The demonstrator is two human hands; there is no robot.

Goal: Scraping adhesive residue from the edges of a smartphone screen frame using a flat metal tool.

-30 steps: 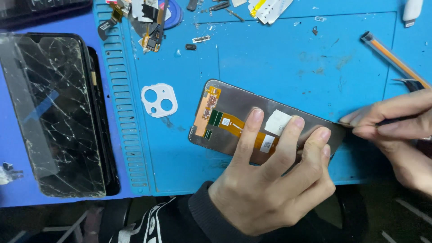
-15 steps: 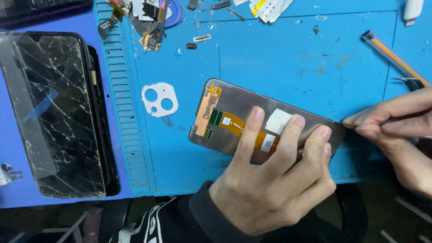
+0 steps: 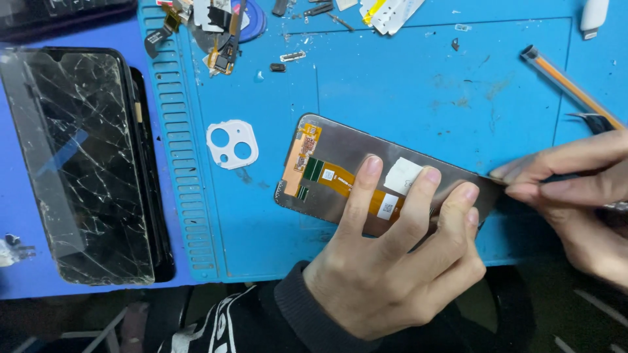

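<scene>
My left hand (image 3: 386,268) stays pressed flat on the display panel (image 3: 340,163); my right hand (image 3: 575,189), pinching a thin tool, has barely moved at the corner, so progress is slight.

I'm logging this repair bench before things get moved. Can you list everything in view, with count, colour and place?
display panel: one, grey back with an orange flex cable, face down at mat centre
cracked screen: one, black, shattered glass, far left, lying on a dark frame
camera lens cover: one, white, left of the display panel
repair mat: one, blue, covers the bench
loose small parts: several, mixed colours, top edge of the mat
orange-handled tool: one, orange and clear, upper right
white object: one, top right corner, cut off by the frame
left hand: one, dark sleeve, fingers pressing the display panel
right hand: one, pinching a thin tool at the panel's right edge
</scene>
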